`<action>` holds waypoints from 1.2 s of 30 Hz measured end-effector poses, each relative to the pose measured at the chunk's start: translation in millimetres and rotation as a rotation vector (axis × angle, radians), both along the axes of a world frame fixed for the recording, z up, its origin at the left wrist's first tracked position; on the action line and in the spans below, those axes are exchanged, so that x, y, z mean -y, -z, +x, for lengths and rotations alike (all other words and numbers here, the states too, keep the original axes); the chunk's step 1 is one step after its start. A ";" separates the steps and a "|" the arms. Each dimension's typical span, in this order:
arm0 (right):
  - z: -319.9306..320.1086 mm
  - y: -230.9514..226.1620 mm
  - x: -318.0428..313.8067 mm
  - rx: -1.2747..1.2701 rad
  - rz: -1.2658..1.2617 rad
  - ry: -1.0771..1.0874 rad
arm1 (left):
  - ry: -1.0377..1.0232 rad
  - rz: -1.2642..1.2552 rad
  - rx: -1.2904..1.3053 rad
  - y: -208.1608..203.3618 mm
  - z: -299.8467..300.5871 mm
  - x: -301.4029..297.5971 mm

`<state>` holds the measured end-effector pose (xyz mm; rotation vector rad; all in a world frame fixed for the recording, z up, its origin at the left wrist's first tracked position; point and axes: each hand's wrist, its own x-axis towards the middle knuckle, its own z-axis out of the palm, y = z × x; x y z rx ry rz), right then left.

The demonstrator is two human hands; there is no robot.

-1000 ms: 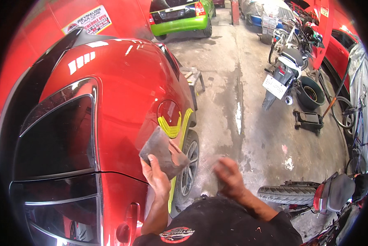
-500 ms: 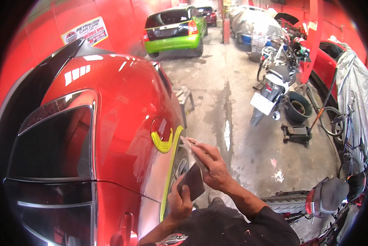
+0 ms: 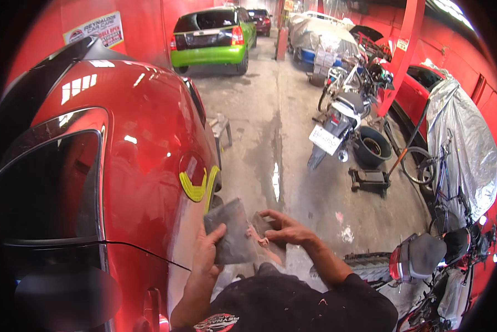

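Note:
My left hand grips a dark grey flat plate, thumb on its top face. A lumpy streak of pink putty sits along the plate's right side. My right hand is at that side, its fingers bent round a thin, greyish flat spreader touching the putty; part of it is hidden by the fingers. Both hands are in front of my body, just right of a red car. Yellow masking tape edges the car's round fuel-flap area, and another yellow strip follows the wheel arch.
A small stand is beyond the red car. To the right are a white motorcycle, a black tub, a floor jack and another motorcycle's rear. A green car is parked at the back.
Both hands have drawn back from the taped wheel arch toward my body. The plate has turned face up, and the right hand has come to its edge. My view has shifted right.

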<state>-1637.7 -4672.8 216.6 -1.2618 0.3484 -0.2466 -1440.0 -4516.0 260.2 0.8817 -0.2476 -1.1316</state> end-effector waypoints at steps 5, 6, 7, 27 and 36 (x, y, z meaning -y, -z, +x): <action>-46.3 32.8 15.1 -0.580 -0.768 0.390 | 0.000 -0.112 0.041 -31.2 21.5 -2.1; -50.7 28.0 12.5 -0.541 -0.691 0.487 | 0.016 -0.132 0.130 -31.5 22.8 -3.4; -58.7 39.9 21.0 -0.355 -0.716 0.573 | 0.066 -0.122 0.187 -28.2 24.0 0.5; -24.6 -26.9 -6.6 0.026 -0.185 0.077 | -0.377 -0.065 0.469 -4.5 18.0 45.8; -152.6 -95.9 71.1 0.525 -0.291 0.417 | -0.067 0.177 0.447 75.4 25.6 19.7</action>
